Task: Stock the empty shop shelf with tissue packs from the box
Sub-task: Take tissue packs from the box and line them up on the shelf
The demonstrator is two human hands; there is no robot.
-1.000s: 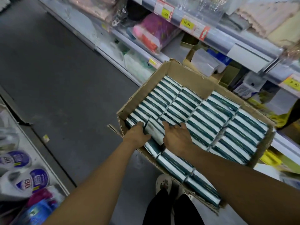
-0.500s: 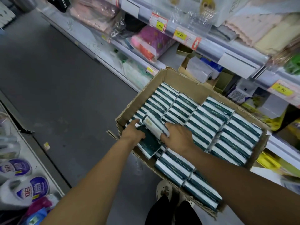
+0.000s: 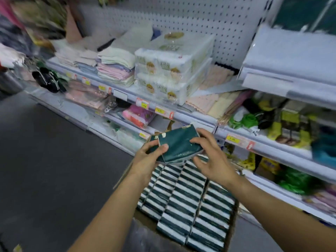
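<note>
Tissue packs [image 3: 179, 146] now lifted off the box [image 3: 234, 219] — both hands.

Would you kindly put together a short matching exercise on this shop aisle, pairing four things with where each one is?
Things:
1. dark green tissue packs
2. cardboard box
3. large white tissue bundle
4. folded towels

Places:
A. on the shelf, just left of the white bundle
B. held up between the left hand and right hand
C. below the hands, full of striped rows
D. on the shelf, in front of the pegboard

Pairs: 1-B, 2-C, 3-D, 4-A
</note>
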